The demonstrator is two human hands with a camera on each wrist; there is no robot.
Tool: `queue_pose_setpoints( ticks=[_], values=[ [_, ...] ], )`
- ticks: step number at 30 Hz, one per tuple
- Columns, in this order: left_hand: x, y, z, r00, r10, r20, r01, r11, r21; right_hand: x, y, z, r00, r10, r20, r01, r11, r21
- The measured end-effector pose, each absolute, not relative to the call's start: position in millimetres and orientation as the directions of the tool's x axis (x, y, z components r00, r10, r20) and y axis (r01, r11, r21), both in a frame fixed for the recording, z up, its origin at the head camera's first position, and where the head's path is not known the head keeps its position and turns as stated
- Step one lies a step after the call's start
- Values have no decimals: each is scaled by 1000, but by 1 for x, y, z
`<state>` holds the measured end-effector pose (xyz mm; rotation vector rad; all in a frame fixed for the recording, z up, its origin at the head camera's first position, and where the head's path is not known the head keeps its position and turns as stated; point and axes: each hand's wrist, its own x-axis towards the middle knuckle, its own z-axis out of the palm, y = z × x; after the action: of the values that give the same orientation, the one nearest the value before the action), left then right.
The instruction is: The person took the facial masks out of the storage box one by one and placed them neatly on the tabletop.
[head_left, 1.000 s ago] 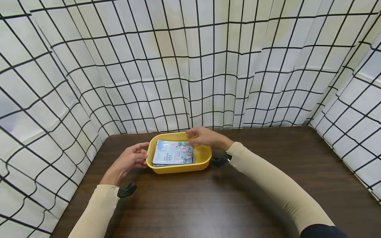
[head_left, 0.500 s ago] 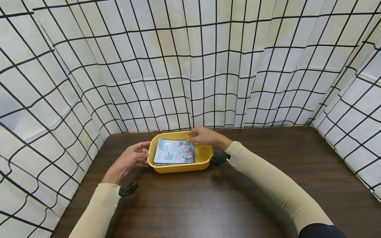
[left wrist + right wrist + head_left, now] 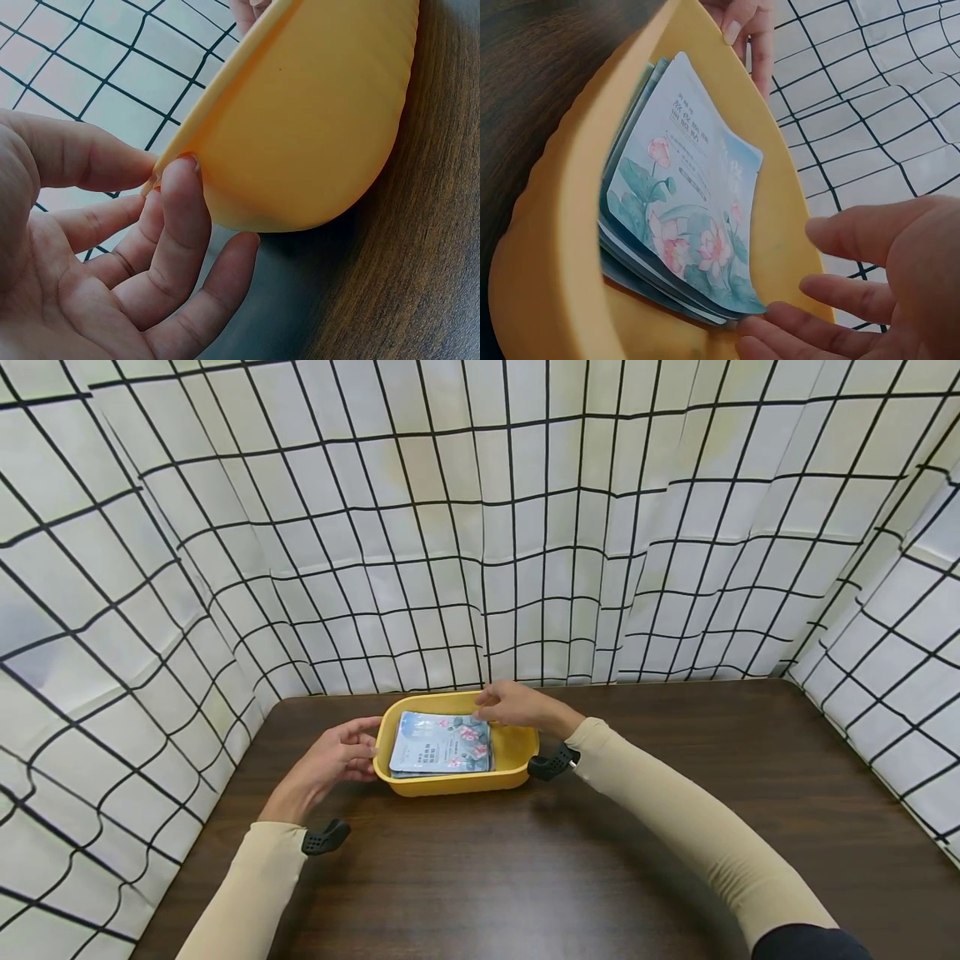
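Note:
A yellow plastic basin (image 3: 457,786) sits at the back of the table, left of the middle. Inside it lies a stack of pale blue face mask packets (image 3: 438,743) printed with pink lotus flowers. My left hand (image 3: 348,750) pinches the basin's left rim between thumb and fingers, seen close up in the left wrist view. Over the right back part of the basin is my right hand (image 3: 513,703). In the right wrist view, its thumb and fingers are spread apart, with fingertips at the corner of the stack. Whether they touch the packets I cannot tell.
The brown wooden table (image 3: 480,868) extends in front of the basin and to its right. White curtains (image 3: 525,527) with a black grid hang along the back and sides. A dark band with a camera (image 3: 551,764) is on the right wrist, another camera (image 3: 326,837) on the left.
The view has shifted slightly, so basin and hands appear a little farther right. Both hands stay at the basin, and the stack lies as before.

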<state>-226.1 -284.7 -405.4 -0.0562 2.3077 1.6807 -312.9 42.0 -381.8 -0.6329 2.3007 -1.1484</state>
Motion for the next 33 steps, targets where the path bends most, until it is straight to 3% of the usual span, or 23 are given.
queue_pose_setpoints(
  ticks=[15, 24, 33],
  values=[
    [-226, -285, -407, -960, 138, -245, -192, 317, 929, -308, 33, -384, -826, -545, -145, -233, 565, -792],
    [-226, -284, -407, -957, 155, -246, -194, 291, 937, -310, 30, -386, -817, -545, -190, -120, 482, -868],
    [-223, -285, -405, -956, 155, -248, -197, 288, 937, -311, 29, -387, -759, -597, -260, 31, 366, -930]
  ],
)
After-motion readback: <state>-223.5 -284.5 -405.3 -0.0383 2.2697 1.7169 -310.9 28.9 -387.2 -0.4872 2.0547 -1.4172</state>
